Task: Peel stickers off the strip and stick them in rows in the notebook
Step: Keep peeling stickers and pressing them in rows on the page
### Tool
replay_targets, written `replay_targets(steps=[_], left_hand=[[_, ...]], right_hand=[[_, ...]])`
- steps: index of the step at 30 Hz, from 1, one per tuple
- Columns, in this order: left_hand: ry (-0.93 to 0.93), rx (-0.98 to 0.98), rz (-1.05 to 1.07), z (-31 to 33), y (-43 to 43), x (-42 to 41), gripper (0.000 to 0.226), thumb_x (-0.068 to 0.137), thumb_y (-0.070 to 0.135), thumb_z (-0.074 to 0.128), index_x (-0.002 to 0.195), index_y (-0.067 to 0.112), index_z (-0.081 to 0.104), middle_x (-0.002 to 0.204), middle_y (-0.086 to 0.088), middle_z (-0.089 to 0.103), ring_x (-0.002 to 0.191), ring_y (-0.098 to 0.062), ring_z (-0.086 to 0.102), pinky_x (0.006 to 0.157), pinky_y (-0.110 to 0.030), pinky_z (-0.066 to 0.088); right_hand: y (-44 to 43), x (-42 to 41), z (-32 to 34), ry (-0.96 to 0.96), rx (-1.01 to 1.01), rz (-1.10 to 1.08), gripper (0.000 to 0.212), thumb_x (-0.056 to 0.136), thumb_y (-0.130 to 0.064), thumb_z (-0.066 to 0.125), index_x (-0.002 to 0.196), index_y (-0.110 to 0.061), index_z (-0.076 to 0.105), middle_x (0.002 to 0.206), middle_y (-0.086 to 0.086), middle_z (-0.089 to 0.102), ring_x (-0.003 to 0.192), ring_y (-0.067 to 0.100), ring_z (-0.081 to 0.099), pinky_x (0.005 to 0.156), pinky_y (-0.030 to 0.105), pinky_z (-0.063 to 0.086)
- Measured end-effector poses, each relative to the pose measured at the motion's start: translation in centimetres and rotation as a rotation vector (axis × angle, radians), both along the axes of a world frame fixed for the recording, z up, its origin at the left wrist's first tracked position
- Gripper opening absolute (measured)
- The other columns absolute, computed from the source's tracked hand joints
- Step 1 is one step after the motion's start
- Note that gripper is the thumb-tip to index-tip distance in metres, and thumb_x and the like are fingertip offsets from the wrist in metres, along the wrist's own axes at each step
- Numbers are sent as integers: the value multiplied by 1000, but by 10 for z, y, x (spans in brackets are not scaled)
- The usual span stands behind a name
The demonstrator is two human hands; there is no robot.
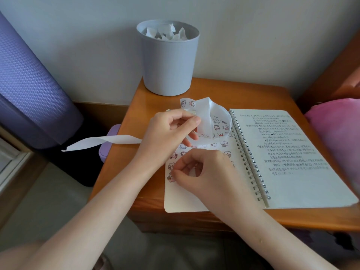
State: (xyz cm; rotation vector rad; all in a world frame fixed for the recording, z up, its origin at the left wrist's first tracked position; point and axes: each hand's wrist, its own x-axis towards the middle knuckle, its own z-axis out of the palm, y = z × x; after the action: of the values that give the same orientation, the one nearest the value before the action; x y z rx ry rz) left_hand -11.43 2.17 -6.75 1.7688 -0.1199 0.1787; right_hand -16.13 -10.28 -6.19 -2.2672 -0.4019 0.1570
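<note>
An open spiral notebook (292, 172) lies on a small wooden table (120, 172). Its left page carries rows of small cartoon animal stickers (224, 143); its right page is covered in handwriting. My left hand (171, 131) pinches a white sticker strip (206, 115) above the left page. The strip curls upward with stickers on it, and its bare tail (109, 141) trails off the table's left edge. My right hand (202, 170) rests low on the left page with curled fingers, thumb and forefinger close together at the stickers there. Whether it pinches a sticker is hidden.
A grey bin (168, 61) full of crumpled white paper stands at the table's back edge against the wall. A purple rolled mat (29, 90) leans at the left. A lilac container (109, 141) sits beside the table's left edge. Pink fabric (339, 133) lies at the right.
</note>
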Motion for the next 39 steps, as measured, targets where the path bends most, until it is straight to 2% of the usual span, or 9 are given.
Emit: replay_targets(steps=[8,12,16,20,23,25,30,34,39], left_hand=[[-4,-3,-12,1,0,-1,13,91,13,60,82,13,68,70,2,67,66,-9,67,56,-22,51],[-13,11,-12,2,0,-2,13,91,14,60,81,13,69,72,2,67,68,-7,66,57,-17,49],[-13,12,-8,2,0,-2,13,91,13,60,82,13,68,73,-2,67,67,-7,67,56,-17,50],[-14,4,-10,2,0,-2,13,91,13,60,81,13,68,73,-1,67,67,-7,66,56,-18,50],[-12,-5,-10,2,0,-1,14,91,13,59,81,12,68,72,-1,67,66,-7,66,56,-18,50],[-16,-11,-12,2,0,-2,14,91,12,59,81,12,68,70,1,66,66,-7,66,55,-18,49],[-41,-13,-18,4,1,-3,15,92,12,58,84,9,70,72,3,69,66,-7,66,55,-18,51],[-34,-9,2,3,1,-3,15,93,16,58,89,9,71,76,-1,70,68,-10,68,54,-19,51],[-38,-7,7,3,2,-3,16,94,17,58,89,8,71,77,-6,70,68,-15,67,54,-22,52]], right_hand=[[0,1,0,-3,-52,15,7,78,-30,68,78,-29,62,62,-14,54,58,2,46,58,19,34],[-2,4,1,9,-35,32,23,80,-30,71,88,-33,49,68,-9,55,59,1,46,57,16,34],[-3,5,-1,3,-48,8,13,83,-31,65,88,-31,53,71,-8,57,61,1,47,57,17,34],[1,4,0,-25,-58,-9,19,80,-39,68,84,-31,51,67,-8,56,60,3,48,57,20,36],[1,2,-1,-66,-96,5,14,84,-36,64,86,-32,51,71,-8,56,61,4,47,57,21,36],[-1,4,-3,-85,-58,13,9,86,-31,62,87,-30,53,72,-8,57,60,5,47,57,21,36],[-19,18,7,-118,267,-111,9,84,-23,67,83,-25,59,74,-11,61,60,6,54,55,16,43],[-35,34,12,-185,244,-214,11,82,-30,69,87,-27,60,87,-14,63,70,6,57,56,13,43],[-35,44,9,-190,230,-205,6,81,-22,72,83,-22,67,76,-13,66,68,3,57,59,9,43]])
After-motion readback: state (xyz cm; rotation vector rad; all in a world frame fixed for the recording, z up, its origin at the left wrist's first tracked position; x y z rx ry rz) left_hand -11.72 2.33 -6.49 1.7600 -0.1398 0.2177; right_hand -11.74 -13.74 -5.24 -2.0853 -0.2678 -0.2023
